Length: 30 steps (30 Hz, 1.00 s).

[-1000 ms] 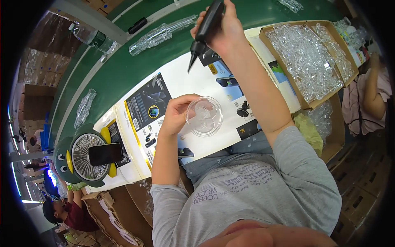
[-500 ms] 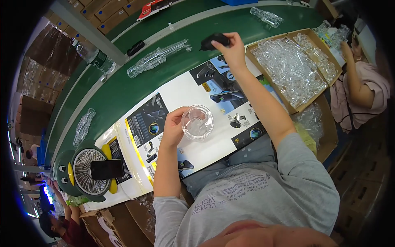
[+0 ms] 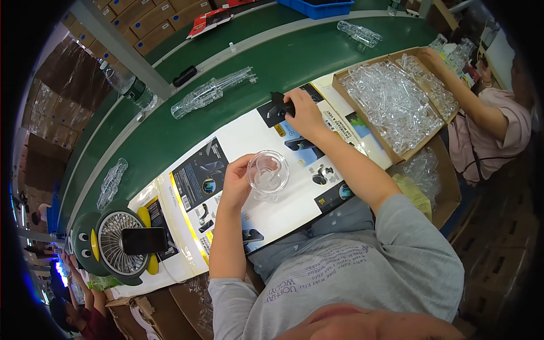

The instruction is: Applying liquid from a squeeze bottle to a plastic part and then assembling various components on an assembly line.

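Note:
My left hand (image 3: 237, 180) pinches the side of a clear round plastic cup-like piece (image 3: 268, 173), held above the white printed card sheet (image 3: 283, 211). Inside the round rim I see more clear plastic, its exact shape lost in the reflections. Farther off to the right, my right hand (image 3: 305, 115) is closed around a small black object (image 3: 281, 106); fingers hide much of it, so its kind is unclear. Past the sheet, a bundle of clear plastic parts (image 3: 207, 95) lies on the green belt (image 3: 272, 59).
To the right stands an open carton (image 3: 391, 153) full of clear plastic parts, with a co-worker's hand (image 3: 432, 56) at its far edge. At left are a penguin-shaped fan (image 3: 107, 226), a phone (image 3: 144, 241) before it, and a water bottle (image 3: 133, 89). A blue tray (image 3: 323, 8) is far back.
My right hand has come nearer with the black object, from above the green belt to above the sheet's far edge. The co-worker's hand has reached to the carton. My left hand keeps its hold.

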### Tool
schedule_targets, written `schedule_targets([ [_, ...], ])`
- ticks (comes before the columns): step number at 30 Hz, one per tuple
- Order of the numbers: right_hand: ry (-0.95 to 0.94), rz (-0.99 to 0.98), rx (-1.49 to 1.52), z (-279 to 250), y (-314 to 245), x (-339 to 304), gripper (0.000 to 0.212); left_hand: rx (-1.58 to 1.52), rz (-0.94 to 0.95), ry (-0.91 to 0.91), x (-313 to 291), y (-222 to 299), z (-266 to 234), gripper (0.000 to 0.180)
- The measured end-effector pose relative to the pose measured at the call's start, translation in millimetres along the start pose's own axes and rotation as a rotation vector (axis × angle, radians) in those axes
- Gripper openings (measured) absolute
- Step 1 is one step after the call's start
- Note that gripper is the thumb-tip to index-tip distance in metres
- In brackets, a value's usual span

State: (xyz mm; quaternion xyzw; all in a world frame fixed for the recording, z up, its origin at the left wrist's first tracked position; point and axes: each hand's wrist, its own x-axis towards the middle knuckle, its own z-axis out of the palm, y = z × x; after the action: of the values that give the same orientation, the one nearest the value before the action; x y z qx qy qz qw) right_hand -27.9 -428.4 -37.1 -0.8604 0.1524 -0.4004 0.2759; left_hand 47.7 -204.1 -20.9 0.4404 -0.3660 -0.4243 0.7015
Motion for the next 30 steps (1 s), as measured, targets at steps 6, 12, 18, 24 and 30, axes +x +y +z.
schedule_targets([
  [6,0.019,-0.068,-0.172,-10,-5,2,0.019,-0.009,0.004,-0.021,1,2,1,0.036],
  [12,-0.057,-0.110,0.199,-4,-22,-2,0.014,-0.031,0.057,0.277,6,1,1,0.042],
  [18,-0.241,-0.320,0.365,0,-55,-18,0.043,-0.261,0.234,0.421,9,-7,-19,0.043],
  [24,-0.311,-0.361,0.273,13,-68,-34,0.057,-0.370,0.302,0.427,8,-2,-12,0.040],
  [30,-0.318,-0.278,0.280,17,-54,-34,0.042,-0.238,0.326,0.376,10,-3,-9,0.035],
])
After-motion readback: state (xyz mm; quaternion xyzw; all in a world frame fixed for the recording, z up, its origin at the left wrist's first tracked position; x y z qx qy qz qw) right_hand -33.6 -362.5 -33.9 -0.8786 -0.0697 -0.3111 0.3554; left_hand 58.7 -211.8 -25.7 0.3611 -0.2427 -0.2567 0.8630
